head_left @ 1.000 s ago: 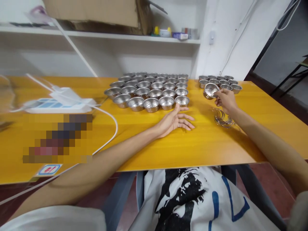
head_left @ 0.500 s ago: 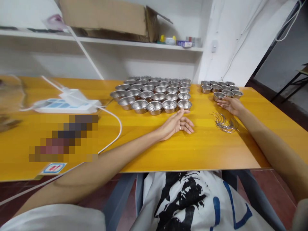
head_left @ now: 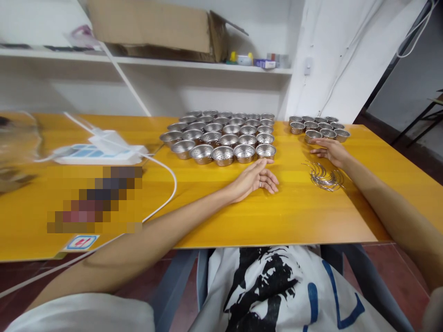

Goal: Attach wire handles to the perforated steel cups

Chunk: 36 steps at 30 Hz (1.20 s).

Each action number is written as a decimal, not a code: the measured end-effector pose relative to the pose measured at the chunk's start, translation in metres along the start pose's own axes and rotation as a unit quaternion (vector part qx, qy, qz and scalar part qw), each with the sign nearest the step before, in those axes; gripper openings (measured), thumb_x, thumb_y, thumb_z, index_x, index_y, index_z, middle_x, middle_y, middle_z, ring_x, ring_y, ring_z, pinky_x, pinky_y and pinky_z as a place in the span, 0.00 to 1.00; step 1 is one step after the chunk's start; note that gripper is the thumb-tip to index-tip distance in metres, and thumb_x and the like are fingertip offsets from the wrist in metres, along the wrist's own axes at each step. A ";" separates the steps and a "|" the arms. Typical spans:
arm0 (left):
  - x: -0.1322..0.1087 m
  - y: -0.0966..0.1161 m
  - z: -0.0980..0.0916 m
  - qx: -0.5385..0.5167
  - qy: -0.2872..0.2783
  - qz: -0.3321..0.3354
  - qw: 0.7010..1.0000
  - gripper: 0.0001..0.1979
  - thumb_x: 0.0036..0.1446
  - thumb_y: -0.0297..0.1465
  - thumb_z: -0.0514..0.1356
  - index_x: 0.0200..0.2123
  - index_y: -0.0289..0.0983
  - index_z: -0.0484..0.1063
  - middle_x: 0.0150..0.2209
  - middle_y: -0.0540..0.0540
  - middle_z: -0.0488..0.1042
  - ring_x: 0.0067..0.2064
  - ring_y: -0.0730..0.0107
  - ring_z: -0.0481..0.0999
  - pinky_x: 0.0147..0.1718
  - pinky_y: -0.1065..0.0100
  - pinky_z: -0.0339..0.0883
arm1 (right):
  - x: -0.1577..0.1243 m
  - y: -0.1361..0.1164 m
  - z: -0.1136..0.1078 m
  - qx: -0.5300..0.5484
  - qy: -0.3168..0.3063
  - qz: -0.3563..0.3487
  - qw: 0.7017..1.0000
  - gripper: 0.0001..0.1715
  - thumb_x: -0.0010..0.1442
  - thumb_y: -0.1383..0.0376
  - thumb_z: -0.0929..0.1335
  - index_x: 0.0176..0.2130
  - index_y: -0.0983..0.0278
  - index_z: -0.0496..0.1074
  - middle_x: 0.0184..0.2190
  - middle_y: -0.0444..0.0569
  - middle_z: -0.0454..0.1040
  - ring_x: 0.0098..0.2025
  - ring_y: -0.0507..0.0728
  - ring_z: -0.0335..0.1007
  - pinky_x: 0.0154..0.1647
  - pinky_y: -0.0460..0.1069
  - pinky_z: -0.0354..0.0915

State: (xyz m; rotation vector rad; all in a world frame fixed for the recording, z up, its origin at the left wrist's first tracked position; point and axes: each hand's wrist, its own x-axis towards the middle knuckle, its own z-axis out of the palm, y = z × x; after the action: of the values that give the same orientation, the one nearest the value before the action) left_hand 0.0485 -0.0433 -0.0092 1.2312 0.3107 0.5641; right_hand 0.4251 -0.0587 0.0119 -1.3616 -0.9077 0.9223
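Observation:
My left hand (head_left: 256,180), a ring on one finger, lies on the table with fingers loosely apart and nothing in them. Just beyond it is the front row of a block of round perforated metal filter baskets (head_left: 222,156), set out in rows. My right hand (head_left: 330,151) hovers low over the table, its fingers stretched out and holding nothing. Directly behind its fingertips stands a filter basket (head_left: 313,136), at the front left of a smaller group of baskets (head_left: 327,127). Below my right hand, a loose heap of thin curved metal wires (head_left: 325,177) rests on the tabletop.
A white power strip (head_left: 100,154) with plugs sits at the left, its white cable (head_left: 175,184) looping across the table and under my left arm. Beside it is a pixelated patch (head_left: 100,198). A shelf (head_left: 155,62) at the back carries a cardboard box (head_left: 148,27).
My right hand has let go of the filter basket at the front left of the smaller group and drawn back slightly. That basket sits a little further left. My left hand has stayed put.

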 end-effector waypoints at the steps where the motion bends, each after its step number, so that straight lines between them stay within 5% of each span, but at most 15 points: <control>1: 0.000 0.000 0.000 0.003 0.001 0.000 1.000 0.28 0.77 0.52 0.61 0.64 0.36 0.62 0.38 0.39 0.85 0.36 0.56 0.89 0.37 0.59 0.79 | 0.000 0.000 0.000 -0.004 -0.003 0.000 1.000 0.08 0.65 0.74 0.77 0.44 0.64 0.84 0.52 0.56 0.88 0.34 0.54 0.88 0.26 0.42 0.76; 9: 0.000 -0.001 0.005 0.060 0.011 -0.007 0.998 0.28 0.70 0.37 0.70 0.65 0.35 0.62 0.37 0.43 0.85 0.35 0.60 0.88 0.34 0.63 0.78 | 0.003 0.001 -0.004 -0.024 -0.014 0.001 1.000 0.10 0.64 0.76 0.75 0.44 0.65 0.85 0.41 0.52 0.87 0.31 0.51 0.84 0.23 0.40 0.70; 16: -0.001 -0.004 0.005 0.086 -0.001 0.008 0.996 0.27 0.68 0.37 0.71 0.63 0.37 0.64 0.38 0.44 0.84 0.34 0.61 0.88 0.34 0.63 0.78 | 0.005 0.005 -0.006 -0.028 -0.016 -0.007 0.999 0.13 0.63 0.75 0.75 0.47 0.64 0.84 0.37 0.50 0.86 0.33 0.52 0.84 0.25 0.41 0.70; 20: -0.002 0.001 0.003 0.180 0.034 0.074 0.980 0.16 0.70 0.36 0.65 0.56 0.36 0.73 0.41 0.42 0.82 0.36 0.61 0.85 0.37 0.59 0.78 | 0.002 0.004 -0.005 -0.034 -0.010 -0.010 0.999 0.11 0.62 0.75 0.76 0.44 0.64 0.83 0.41 0.51 0.87 0.34 0.52 0.84 0.26 0.42 0.71; 22: -0.002 0.008 -0.002 0.328 0.090 0.164 0.926 0.09 0.70 0.33 0.62 0.49 0.37 0.79 0.43 0.40 0.82 0.44 0.57 0.84 0.47 0.53 0.79 | 0.000 0.002 -0.005 -0.043 -0.006 -0.012 0.999 0.08 0.63 0.75 0.76 0.42 0.64 0.82 0.43 0.52 0.87 0.33 0.52 0.83 0.27 0.43 0.72; 24: 0.000 0.016 -0.010 0.497 0.132 0.242 0.823 0.08 0.68 0.29 0.62 0.45 0.39 0.82 0.48 0.39 0.83 0.56 0.49 0.79 0.60 0.43 0.74 | -0.002 -0.001 -0.006 -0.055 -0.003 -0.012 0.998 0.07 0.63 0.75 0.75 0.39 0.65 0.81 0.42 0.54 0.88 0.31 0.52 0.81 0.25 0.44 0.71; 26: 0.004 0.020 -0.017 0.617 0.137 0.263 0.729 0.12 0.66 0.26 0.62 0.48 0.40 0.84 0.56 0.37 0.82 0.66 0.41 0.71 0.69 0.34 0.65 | -0.003 -0.006 -0.009 -0.124 0.012 -0.024 0.992 0.07 0.64 0.77 0.74 0.37 0.66 0.81 0.40 0.55 0.87 0.29 0.52 0.79 0.24 0.44 0.68; 28: 0.010 0.020 -0.022 0.686 0.133 0.243 0.673 0.18 0.65 0.25 0.62 0.56 0.39 0.83 0.66 0.35 0.76 0.73 0.34 0.62 0.72 0.29 0.59 | -0.002 -0.013 -0.016 -0.256 0.053 -0.059 0.963 0.09 0.65 0.78 0.73 0.38 0.66 0.82 0.37 0.55 0.86 0.30 0.52 0.78 0.28 0.46 0.68; 32: 0.019 0.012 -0.023 0.749 0.136 0.194 0.619 0.22 0.67 0.25 0.62 0.63 0.34 0.78 0.73 0.26 0.65 0.79 0.27 0.53 0.73 0.24 0.58 | 0.005 -0.023 -0.042 -0.395 0.201 -0.121 0.888 0.12 0.66 0.78 0.71 0.44 0.66 0.84 0.41 0.58 0.85 0.42 0.56 0.78 0.50 0.53 0.69; 36: 0.018 0.010 -0.020 0.746 0.116 0.208 0.622 0.13 0.73 0.28 0.61 0.56 0.36 0.81 0.71 0.28 0.66 0.79 0.29 0.53 0.71 0.25 0.62 | 0.013 -0.015 -0.072 -0.400 0.337 -0.104 0.846 0.23 0.70 0.76 0.67 0.62 0.72 0.75 0.56 0.69 0.80 0.53 0.60 0.74 0.57 0.56 0.64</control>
State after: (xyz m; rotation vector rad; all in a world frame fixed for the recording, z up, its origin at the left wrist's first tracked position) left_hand 0.0508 -0.0148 -0.0045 2.9377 0.8069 0.8917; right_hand 0.4970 -0.0745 0.0265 -2.0487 -0.8710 -0.1985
